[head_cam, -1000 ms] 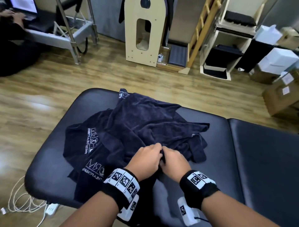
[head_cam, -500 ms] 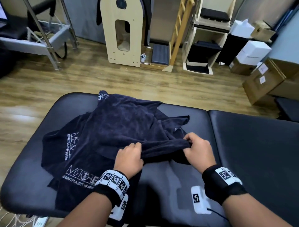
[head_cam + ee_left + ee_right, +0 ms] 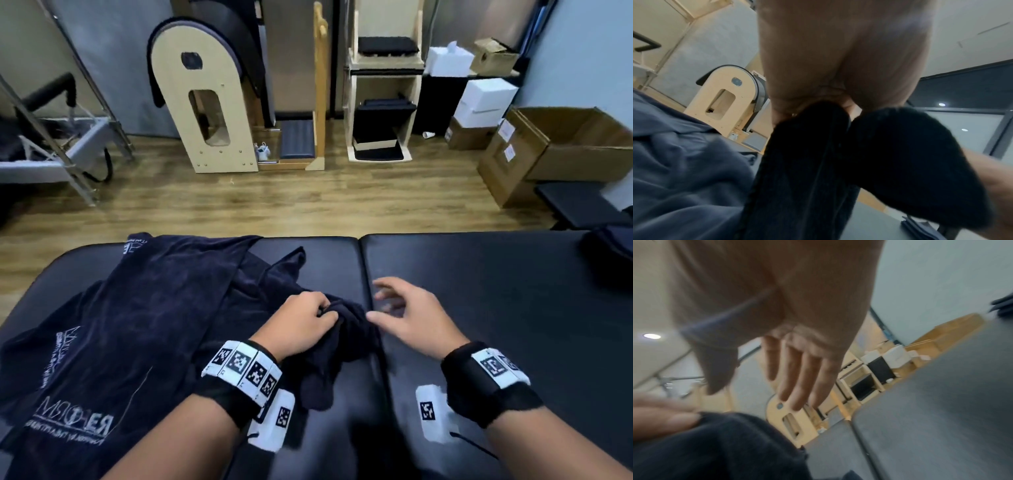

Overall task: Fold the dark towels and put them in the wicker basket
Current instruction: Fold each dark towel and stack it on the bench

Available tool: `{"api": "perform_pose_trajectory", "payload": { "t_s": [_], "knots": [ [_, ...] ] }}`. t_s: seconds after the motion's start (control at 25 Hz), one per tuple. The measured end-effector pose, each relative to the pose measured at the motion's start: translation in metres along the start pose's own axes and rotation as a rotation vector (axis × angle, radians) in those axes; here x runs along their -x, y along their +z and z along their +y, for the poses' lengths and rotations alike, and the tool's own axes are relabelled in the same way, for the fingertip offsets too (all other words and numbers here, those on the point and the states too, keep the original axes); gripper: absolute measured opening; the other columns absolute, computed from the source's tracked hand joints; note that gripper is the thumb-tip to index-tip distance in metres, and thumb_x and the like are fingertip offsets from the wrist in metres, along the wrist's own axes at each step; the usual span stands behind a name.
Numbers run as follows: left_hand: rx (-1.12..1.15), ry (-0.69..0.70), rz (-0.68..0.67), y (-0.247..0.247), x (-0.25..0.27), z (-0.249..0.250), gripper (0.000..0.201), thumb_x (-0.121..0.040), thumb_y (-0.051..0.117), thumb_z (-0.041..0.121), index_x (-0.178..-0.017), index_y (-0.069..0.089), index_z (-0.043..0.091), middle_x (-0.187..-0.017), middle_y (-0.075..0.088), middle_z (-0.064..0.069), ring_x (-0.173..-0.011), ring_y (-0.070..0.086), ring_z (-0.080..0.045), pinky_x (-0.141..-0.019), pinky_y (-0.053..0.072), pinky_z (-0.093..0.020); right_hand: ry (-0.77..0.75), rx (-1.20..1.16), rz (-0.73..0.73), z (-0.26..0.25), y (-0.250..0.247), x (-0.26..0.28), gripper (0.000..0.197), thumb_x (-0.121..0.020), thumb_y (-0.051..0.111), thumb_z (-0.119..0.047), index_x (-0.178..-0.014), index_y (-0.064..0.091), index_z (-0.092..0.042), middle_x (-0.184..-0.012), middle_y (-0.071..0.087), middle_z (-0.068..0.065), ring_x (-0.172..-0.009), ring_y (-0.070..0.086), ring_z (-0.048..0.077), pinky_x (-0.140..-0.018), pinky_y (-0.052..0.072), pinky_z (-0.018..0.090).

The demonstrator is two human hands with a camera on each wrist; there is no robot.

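A heap of dark navy towels (image 3: 144, 318) with white lettering lies on the left half of the black padded bench (image 3: 496, 291). My left hand (image 3: 308, 325) grips a bunched fold of one dark towel (image 3: 346, 329) near the bench's middle seam; the left wrist view shows that towel (image 3: 818, 162) hanging from the curled fingers. My right hand (image 3: 400, 308) hovers just right of the bunch with fingers spread and straight, holding nothing; its fingers (image 3: 797, 376) show open in the right wrist view. No wicker basket is in view.
Another dark item (image 3: 613, 246) sits at the bench's far right edge. Beyond the bench, on the wooden floor, stand a wooden arched barrel (image 3: 205, 113), wooden shelving (image 3: 383, 102), cardboard boxes (image 3: 555, 150) and a metal frame (image 3: 61, 137).
My right hand has let go of the towel edge and opened. My left hand has gathered the towel into a bunch and moved right toward the seam. The view has shifted right.
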State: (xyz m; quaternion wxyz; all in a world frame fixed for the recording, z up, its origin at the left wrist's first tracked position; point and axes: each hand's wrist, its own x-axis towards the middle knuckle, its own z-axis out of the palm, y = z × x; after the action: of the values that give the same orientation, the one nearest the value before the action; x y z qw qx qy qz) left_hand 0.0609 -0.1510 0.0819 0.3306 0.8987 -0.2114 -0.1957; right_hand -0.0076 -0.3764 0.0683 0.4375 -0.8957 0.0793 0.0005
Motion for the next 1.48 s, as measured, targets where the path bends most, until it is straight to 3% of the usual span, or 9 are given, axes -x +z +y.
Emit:
{"api": "perform_pose_trajectory", "payload": {
  "t_s": [0.12,0.28,0.44,0.6,0.72,0.84,0.92,1.08,1.48],
  "knots": [
    [0.008,-0.033,0.053,0.026,-0.014,0.047,0.024,-0.089,0.063,0.036,-0.086,0.067,0.013,-0.080,0.069,-0.002,-0.079,0.063,-0.020,-0.072,0.047,-0.032,-0.161,-0.033,-0.260,-0.010,-0.013,0.018,0.066,-0.063,0.083,-0.050,-0.122,0.056,-0.041,-0.108,0.067,-0.013,-0.090,0.065,0.006,-0.081,0.054,0.023],
    [0.119,-0.022,-0.113,0.045,-0.009,0.070,0.042,-0.071,0.069,0.049,-0.097,0.069,0.017,-0.090,0.072,-0.004,-0.082,0.066,-0.016,-0.082,0.054,-0.042,-0.195,0.041,0.002,0.007,-0.020,0.026,0.030,-0.074,0.069,-0.019,-0.100,0.060,-0.030,-0.079,0.066,-0.007,-0.069,0.058,0.008,-0.072,0.051,0.029],
    [0.069,0.040,-0.146,0.048,0.003,0.076,0.055,-0.067,0.075,0.024,-0.121,0.062,0.027,-0.106,0.072,0.010,-0.098,0.066,-0.001,-0.090,0.054,-0.030,-0.152,-0.073,0.126,0.019,-0.039,0.028,0.021,-0.074,0.069,-0.013,-0.084,0.064,-0.031,-0.066,0.064,-0.004,-0.062,0.055,0.013,-0.067,0.051,0.027],
    [0.151,0.099,-0.010,0.036,-0.002,0.081,0.027,-0.076,0.069,0.015,-0.101,0.071,0.027,-0.088,0.075,0.006,-0.085,0.071,-0.010,-0.082,0.058,-0.039,-0.073,-0.104,0.212,0.030,-0.068,0.023,0.024,-0.079,0.076,-0.010,-0.082,0.070,-0.033,-0.074,0.072,-0.013,-0.067,0.065,0.001,-0.077,0.054,0.023],
    [0.274,0.137,0.008,0.027,-0.008,0.097,0.012,-0.085,0.066,0.025,-0.094,0.072,0.023,-0.087,0.076,0.002,-0.086,0.072,-0.019,-0.082,0.058,-0.045,0.007,0.001,0.189,0.029,-0.097,0.029,0.020,-0.083,0.077,-0.028,-0.102,0.075,-0.033,-0.088,0.075,-0.016,-0.081,0.070,0.002,-0.088,0.057,0.031],
    [0.195,0.231,-0.018,0.032,-0.012,0.117,0.014,-0.085,0.063,0.026,-0.095,0.072,0.024,-0.087,0.075,0.007,-0.087,0.070,-0.010,-0.085,0.055,-0.036,-0.111,0.011,0.007,0.001,-0.098,0.042,0.048,-0.075,0.076,-0.048,-0.121,0.066,-0.036,-0.106,0.070,-0.016,-0.091,0.068,0.005,-0.086,0.053,0.019],
    [0.084,0.353,-0.077,0.037,-0.013,0.128,0.023,-0.084,0.062,0.015,-0.101,0.072,0.027,-0.093,0.074,0.013,-0.091,0.066,0.000,-0.088,0.051,-0.025,-0.157,0.135,-0.049,-0.009,-0.084,0.047,0.032,-0.076,0.068,-0.037,-0.107,0.063,-0.032,-0.099,0.069,-0.014,-0.091,0.065,0.007,-0.083,0.052,0.024],
    [-0.135,0.456,-0.124,0.041,-0.022,0.134,0.023,-0.084,0.062,0.016,-0.102,0.070,0.027,-0.096,0.073,0.010,-0.095,0.064,-0.007,-0.083,0.048,-0.023,0.047,0.376,0.034,0.010,-0.092,0.051,0.009,-0.074,0.058,-0.026,-0.079,0.050,-0.024,-0.076,0.063,-0.003,-0.080,0.060,0.025,-0.071,0.053,0.043],
    [-0.286,0.308,-0.006,0.024,-0.028,0.170,0.024,-0.077,0.080,0.034,-0.075,0.056,0.030,-0.077,0.060,0.013,-0.084,0.058,-0.018,-0.080,0.048,-0.037,0.359,0.493,0.233,0.089,-0.190,0.074,0.015,-0.071,0.062,-0.021,-0.082,0.058,-0.030,-0.080,0.067,-0.005,-0.087,0.064,0.029,-0.069,0.051,0.035]
  ]
}}
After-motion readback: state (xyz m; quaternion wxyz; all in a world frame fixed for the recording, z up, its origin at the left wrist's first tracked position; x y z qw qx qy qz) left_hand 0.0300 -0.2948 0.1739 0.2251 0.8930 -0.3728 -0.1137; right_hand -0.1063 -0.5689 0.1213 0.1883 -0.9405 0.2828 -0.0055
